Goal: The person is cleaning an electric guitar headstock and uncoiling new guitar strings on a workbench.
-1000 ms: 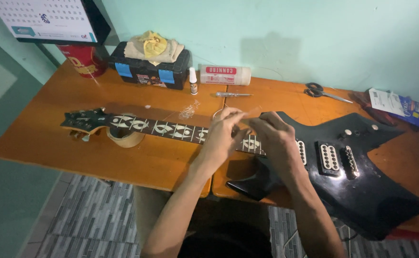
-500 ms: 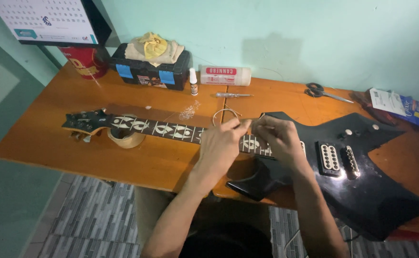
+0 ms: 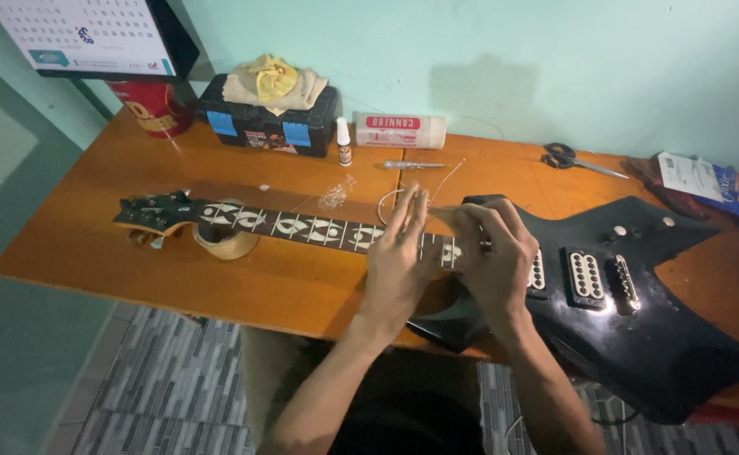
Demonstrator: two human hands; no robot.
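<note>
Two hands work over a black electric guitar (image 3: 639,337) that lies flat on the wooden counter (image 3: 91,244), neck to the left, angular body to the right and overhanging the near edge. A roll of tape (image 3: 222,243) props the neck just behind the headstock (image 3: 152,212).

Step in hand, as judged from the pose: handling a guitar string (image 3: 390,200) at the junction of fretboard (image 3: 302,227) and body. A thin coiled wire loop rises just beyond the fingertips.

Left hand (image 3: 399,261): rests palm down across the upper frets, fingers (image 3: 409,211) extended and close together, touching the fretboard. Whether it pinches the wire cannot be told.

Right hand (image 3: 496,257): curled over the neck joint beside the first pickup (image 3: 538,270), fingers bent as if pinching something small; the object gripped is hidden.

The next move appears to call for keeping the loose coil under control so that it does not spring or kink.

Further out, along the wall: a small dropper bottle (image 3: 344,143), a white tube (image 3: 399,131), a slim screwdriver (image 3: 416,165), a black toolbox (image 3: 268,114) with a cloth on top, a red cup (image 3: 155,108), and scissors (image 3: 572,158) to the right.
</note>
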